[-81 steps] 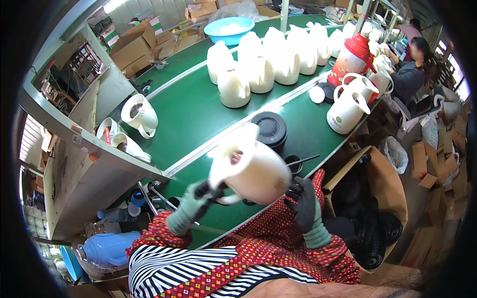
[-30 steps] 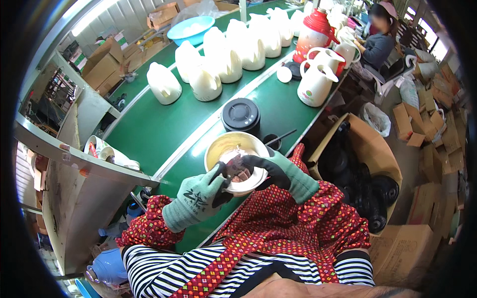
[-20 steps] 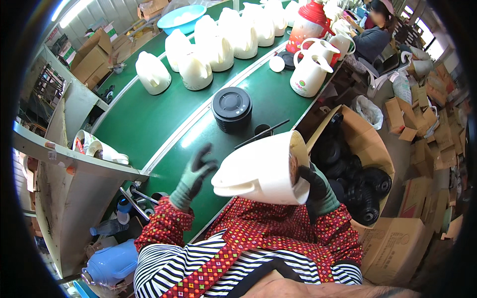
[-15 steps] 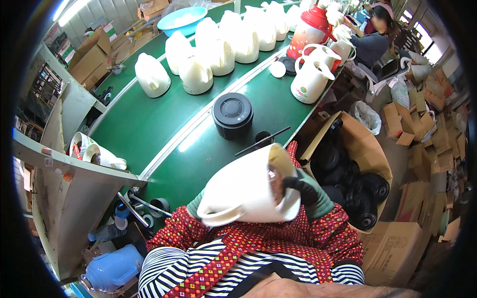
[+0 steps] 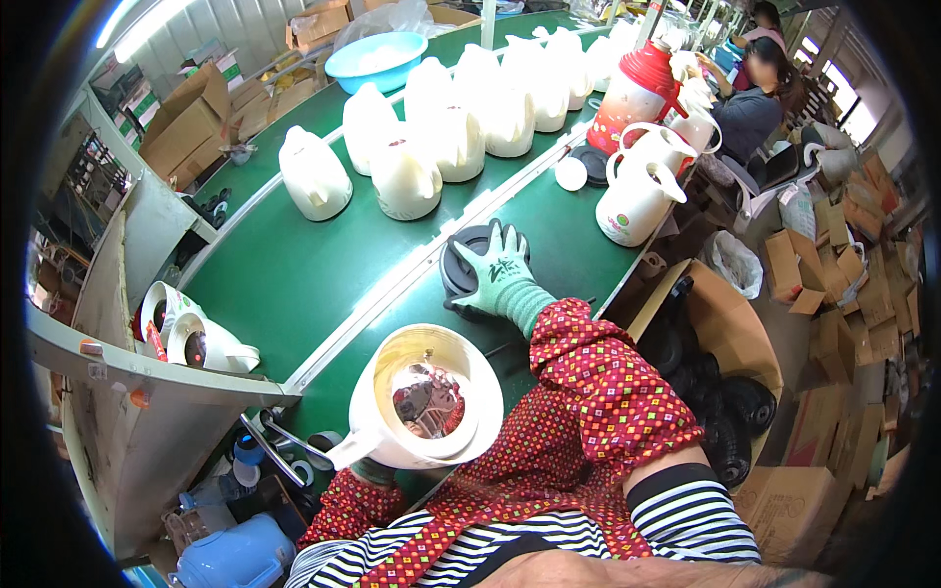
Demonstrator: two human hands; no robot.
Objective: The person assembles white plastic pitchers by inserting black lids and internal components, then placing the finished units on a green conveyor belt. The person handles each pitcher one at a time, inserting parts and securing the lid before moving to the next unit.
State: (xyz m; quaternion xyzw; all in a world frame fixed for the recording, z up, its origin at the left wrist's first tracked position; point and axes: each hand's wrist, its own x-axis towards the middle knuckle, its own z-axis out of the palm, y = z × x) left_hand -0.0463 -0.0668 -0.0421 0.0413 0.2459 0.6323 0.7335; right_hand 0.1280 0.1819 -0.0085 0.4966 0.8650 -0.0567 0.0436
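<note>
My left hand [image 5: 374,472], gloved and mostly hidden under a white thermos jug [image 5: 365,407], holds it tilted with its wide open end facing me. A shiny mirrored liner [image 5: 428,400] shows inside. My right hand [image 5: 502,271], in a pale green glove with dark fingertips, reaches forward onto the stack of black round bases [image 5: 453,269]. Its thumb and fingers are spread around the top one's rim; the fingertips' exact hold is partly hidden.
Several white jugs [image 5: 314,176] stand across the green belt [image 5: 265,255]. A red thermos [image 5: 632,98] and printed jugs [image 5: 635,206] stand at right. Two jugs [image 5: 203,343] lie at left. A carton [image 5: 755,323] of black parts sits beside me; a co-worker [image 5: 755,118] sits farther back.
My right hand has left the jug's opening and moved forward onto the black stack. The jug has turned, so its open end now faces me, and lies lower and farther left.
</note>
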